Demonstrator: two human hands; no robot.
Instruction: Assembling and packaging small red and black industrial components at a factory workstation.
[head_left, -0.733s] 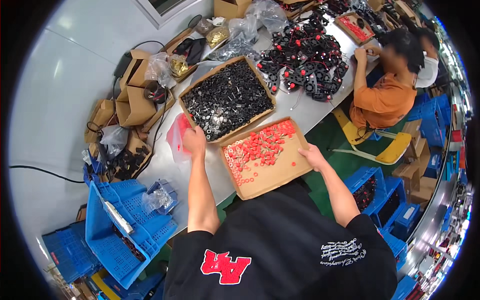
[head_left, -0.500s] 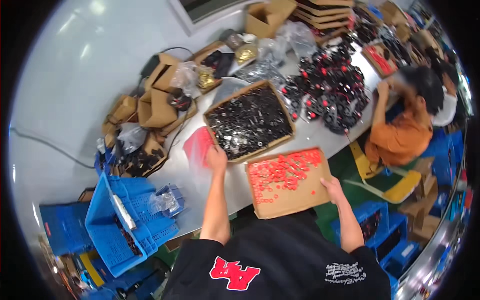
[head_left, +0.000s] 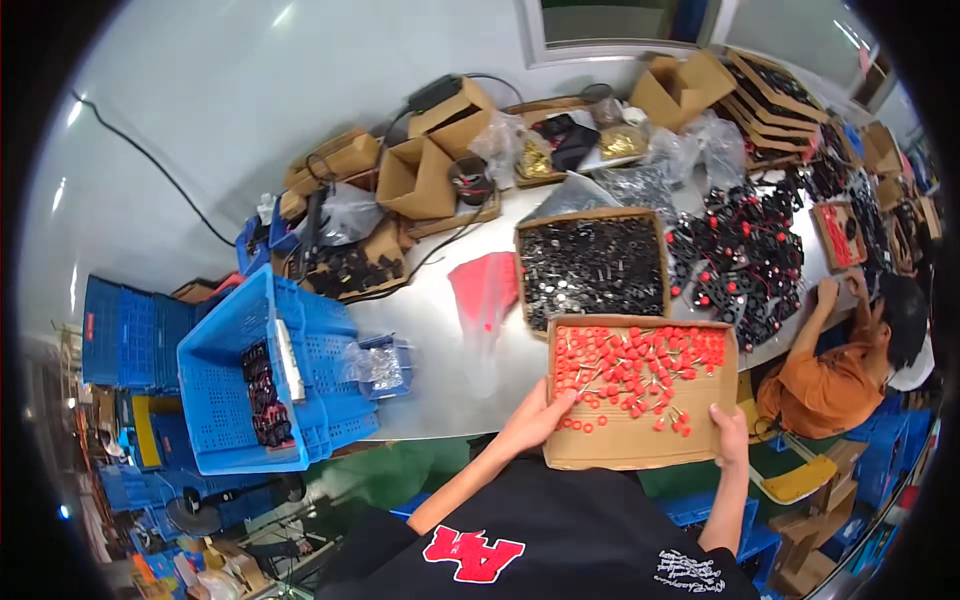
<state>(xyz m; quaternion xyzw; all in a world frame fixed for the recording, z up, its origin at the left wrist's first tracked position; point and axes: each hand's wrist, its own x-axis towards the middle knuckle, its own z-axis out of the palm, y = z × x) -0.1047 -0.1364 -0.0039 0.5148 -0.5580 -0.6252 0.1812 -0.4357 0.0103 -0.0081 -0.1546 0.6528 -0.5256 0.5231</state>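
Both hands grip a shallow cardboard tray (head_left: pixel 640 440) of red capped parts (head_left: pixel 635 365): left hand (head_left: pixel 535 420) clasps its left edge, right hand (head_left: pixel 730 435) its lower right corner, over the tabletop's (head_left: pixel 430 360) near edge

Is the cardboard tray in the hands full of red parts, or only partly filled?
Partly filled: red parts cover the far half of the cardboard tray; its near half is bare.

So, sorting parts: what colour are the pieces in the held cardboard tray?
Red pieces, seen in the head view.
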